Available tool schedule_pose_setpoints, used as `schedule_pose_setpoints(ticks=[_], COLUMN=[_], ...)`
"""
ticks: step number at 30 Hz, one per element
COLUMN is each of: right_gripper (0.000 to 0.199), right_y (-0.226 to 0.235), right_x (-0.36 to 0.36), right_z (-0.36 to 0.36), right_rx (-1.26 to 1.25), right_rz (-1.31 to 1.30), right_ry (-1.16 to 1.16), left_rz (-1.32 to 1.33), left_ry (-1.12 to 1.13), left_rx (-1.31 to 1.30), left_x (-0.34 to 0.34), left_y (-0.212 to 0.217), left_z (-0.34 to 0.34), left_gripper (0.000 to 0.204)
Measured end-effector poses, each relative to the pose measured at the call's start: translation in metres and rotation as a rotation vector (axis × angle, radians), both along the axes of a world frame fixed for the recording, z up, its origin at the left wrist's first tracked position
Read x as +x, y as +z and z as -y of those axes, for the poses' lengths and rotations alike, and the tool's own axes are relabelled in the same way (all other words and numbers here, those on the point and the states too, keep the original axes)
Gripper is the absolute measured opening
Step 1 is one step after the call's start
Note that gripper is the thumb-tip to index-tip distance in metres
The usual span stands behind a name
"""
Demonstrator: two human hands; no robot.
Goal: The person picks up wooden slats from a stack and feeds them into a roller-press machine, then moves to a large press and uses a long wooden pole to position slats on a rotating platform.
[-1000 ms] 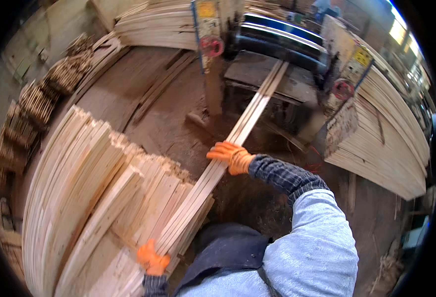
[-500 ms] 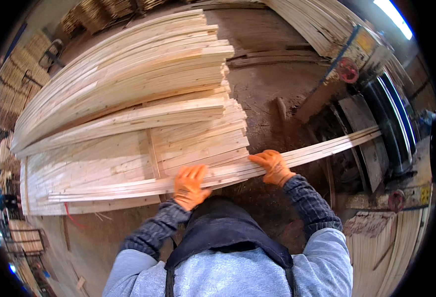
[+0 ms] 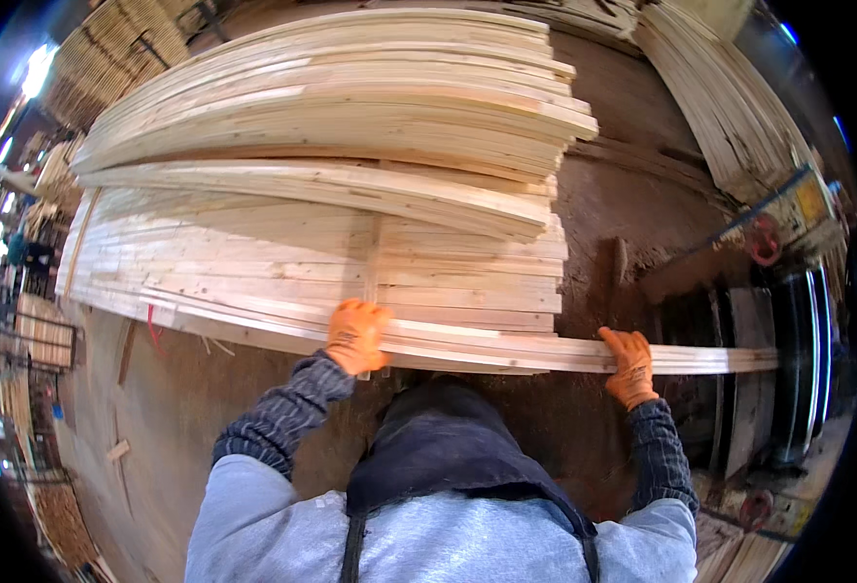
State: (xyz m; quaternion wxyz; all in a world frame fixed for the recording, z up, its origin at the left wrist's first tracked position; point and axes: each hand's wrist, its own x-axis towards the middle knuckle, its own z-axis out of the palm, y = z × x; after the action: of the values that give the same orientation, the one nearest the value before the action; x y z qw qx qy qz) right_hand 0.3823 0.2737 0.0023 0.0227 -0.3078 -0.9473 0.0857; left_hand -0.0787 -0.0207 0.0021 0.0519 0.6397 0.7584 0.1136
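A bundle of long, thin wooden strips [image 3: 491, 346] lies across in front of me, along the near edge of a wide stack of pale boards [image 3: 282, 238]. My left hand [image 3: 357, 336], in an orange glove, is closed over the strips near the middle. Farther right, past the stack's end, my right hand [image 3: 629, 369], also gloved in orange, wraps round the same bundle. Its right end reaches a machine with a shiny dark roller [image 3: 800, 364]; whether the tips touch the roller, I cannot tell.
More boards [image 3: 350, 107] are piled higher on the far side of the stack. A red handwheel [image 3: 764, 239] sits on the machine's frame. Another lumber pile [image 3: 725, 107] stands at the far right, and slatted stacks [image 3: 117, 58] at the far left. A wood scrap [image 3: 118, 450] lies on the floor.
My view has turned, so the stack and machine sit differently in it. My hands are wider apart, the right one farther along the strips toward the machine. Both still hold the bundle.
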Motion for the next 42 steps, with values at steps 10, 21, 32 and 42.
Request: schedule_pose_setpoints(ticks=[10,21,32,42], right_gripper=[0.088,0.088,0.065,0.096], right_y=[0.008,0.014,0.074,0.041], right_x=[-0.170,-0.076,-0.294,-0.430], right_z=[0.078,0.028,0.020,-0.043], right_rx=[-0.191,-0.060,-0.062,-0.090], right_rz=[-0.144,0.323,-0.185,0.251], right_ry=[0.319,-0.076,0.306,0.088], left_rz=[0.213,-0.130,0.037,0.341], left_ry=[-0.132,0.045,-0.096,-0.355], left_rx=[0.061,-0.228,-0.125,-0.067], left_x=[0.038,-0.154,-0.028,0.016], left_y=[0.009,0.010,0.003,0.010], left_z=[-0.037,0.123,0.039,-0.011], left_gripper=[0.087,0.090,0.075,0.093])
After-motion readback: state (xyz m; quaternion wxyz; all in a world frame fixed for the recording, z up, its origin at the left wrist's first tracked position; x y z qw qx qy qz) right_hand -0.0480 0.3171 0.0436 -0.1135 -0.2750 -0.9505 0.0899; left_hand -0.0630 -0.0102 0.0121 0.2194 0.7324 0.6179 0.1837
